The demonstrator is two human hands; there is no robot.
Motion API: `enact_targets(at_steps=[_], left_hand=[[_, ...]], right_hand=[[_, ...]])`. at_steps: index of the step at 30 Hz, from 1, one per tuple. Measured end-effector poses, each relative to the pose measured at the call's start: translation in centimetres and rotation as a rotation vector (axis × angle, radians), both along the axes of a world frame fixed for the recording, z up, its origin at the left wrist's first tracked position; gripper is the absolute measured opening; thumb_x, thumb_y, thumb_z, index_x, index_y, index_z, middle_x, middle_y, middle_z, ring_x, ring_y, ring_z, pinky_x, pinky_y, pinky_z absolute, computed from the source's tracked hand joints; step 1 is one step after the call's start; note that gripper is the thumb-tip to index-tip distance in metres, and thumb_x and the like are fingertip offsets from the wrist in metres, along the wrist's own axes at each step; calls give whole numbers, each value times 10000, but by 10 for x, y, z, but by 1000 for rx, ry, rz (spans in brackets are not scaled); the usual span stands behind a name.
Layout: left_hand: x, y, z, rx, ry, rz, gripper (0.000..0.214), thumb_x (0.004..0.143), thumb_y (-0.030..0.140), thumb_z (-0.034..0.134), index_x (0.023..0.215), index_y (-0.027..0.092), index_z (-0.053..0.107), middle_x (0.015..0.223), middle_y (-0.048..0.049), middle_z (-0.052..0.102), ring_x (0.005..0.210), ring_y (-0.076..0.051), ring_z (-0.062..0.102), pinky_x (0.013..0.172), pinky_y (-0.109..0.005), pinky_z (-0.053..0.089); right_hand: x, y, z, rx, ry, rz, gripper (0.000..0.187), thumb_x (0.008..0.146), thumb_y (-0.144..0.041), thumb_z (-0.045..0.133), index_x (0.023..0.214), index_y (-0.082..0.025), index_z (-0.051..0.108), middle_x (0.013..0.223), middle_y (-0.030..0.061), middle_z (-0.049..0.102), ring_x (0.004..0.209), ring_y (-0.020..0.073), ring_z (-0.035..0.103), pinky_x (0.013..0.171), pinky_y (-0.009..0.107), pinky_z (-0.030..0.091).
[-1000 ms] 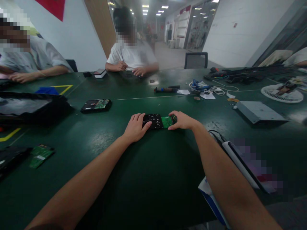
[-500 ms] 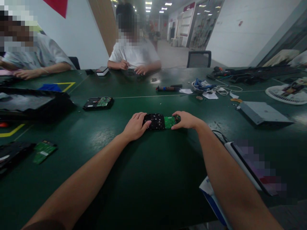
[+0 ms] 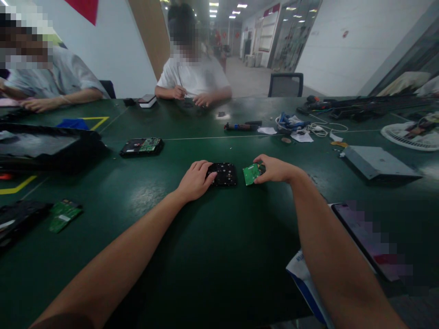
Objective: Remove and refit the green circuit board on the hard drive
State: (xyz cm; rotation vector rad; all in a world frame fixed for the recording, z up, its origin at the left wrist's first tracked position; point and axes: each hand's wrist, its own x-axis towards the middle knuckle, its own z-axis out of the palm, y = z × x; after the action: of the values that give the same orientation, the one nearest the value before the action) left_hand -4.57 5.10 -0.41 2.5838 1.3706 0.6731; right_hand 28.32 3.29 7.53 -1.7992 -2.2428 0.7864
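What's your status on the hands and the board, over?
Left hand flat on black drive. Right hand pinching green circuit board, tilted, apart from the drive. Phone beside right forearm.

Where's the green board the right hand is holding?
Head view, table centre: green board pinched in right hand, just right of the black drive under the left hand.

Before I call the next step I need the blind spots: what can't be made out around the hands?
Drive, head view: left end covered by the left hand; surface detail too small.
Board, head view: right edge hidden under the right hand pinching it; parts too small to tell.
Phone, head view: screen pixelated.
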Motion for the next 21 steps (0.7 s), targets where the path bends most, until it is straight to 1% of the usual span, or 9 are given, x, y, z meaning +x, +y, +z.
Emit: enact_targets(at_steps=[2, 4, 7, 9, 14, 18, 21], left_hand=[[0, 0, 0, -4, -1, 5, 554, 1065, 541, 368, 1433, 169, 549, 1441, -152, 575, 1388, -338, 484, 1183, -535, 425], [0, -1, 1, -12, 1, 10, 560, 1065, 546, 367, 1435, 167, 548, 1447, -153, 573, 1386, -340, 483, 1180, -539, 430], [0, -1, 1, -16, 4, 12, 569, 1065, 545, 369, 1435, 152, 548, 1450, -157, 570, 1386, -339, 480, 1185, -535, 428], [0, -1, 2, -19, 5, 13, 569, 1066, 543, 367, 1442, 152, 542, 1455, -156, 566, 1392, -340, 476, 1185, -535, 427], [0, -1, 2, -28, 2, 14, 570, 1065, 548, 370, 1447, 160, 539, 1464, -155, 562, 1397, -342, 473, 1179, -540, 431], [1, -2, 2, -13, 11, 10, 568, 1070, 534, 366, 1448, 146, 537, 1457, -157, 564, 1398, -336, 474, 1189, -524, 425], [1, -2, 2, -10, 13, 9, 569, 1073, 529, 365, 1443, 134, 539, 1457, -166, 563, 1397, -336, 475, 1190, -521, 425]], right_hand=[[0, -1, 4, 22, -15, 3, 871, 643, -405, 850, 1417, -127, 564, 1224, 162, 703, 1063, 340, 692, 899, 452, 557], [1, 0, 8, 68, -32, 18, 849, 660, -406, 843, 1421, -137, 578, 1309, 172, 679, 1143, 362, 673, 971, 472, 539], [0, 2, 12, 131, -37, 70, 835, 684, -386, 833, 1443, -145, 581, 1442, 178, 622, 1282, 384, 612, 1097, 491, 476], [-4, 2, 13, 156, -43, 96, 837, 700, -380, 829, 1460, -145, 572, 1483, 178, 599, 1326, 387, 585, 1139, 506, 445], [-19, 1, 10, 145, -60, 125, 890, 708, -401, 836, 1498, -115, 543, 1488, 200, 592, 1326, 408, 586, 1133, 536, 461], [-27, 2, 3, 140, -54, 155, 875, 681, -362, 858, 1482, -161, 568, 1474, 179, 609, 1322, 415, 589, 1131, 558, 464], [-26, 3, 4, 160, -39, 158, 856, 689, -334, 847, 1484, -177, 568, 1481, 163, 608, 1321, 402, 592, 1137, 548, 460]])
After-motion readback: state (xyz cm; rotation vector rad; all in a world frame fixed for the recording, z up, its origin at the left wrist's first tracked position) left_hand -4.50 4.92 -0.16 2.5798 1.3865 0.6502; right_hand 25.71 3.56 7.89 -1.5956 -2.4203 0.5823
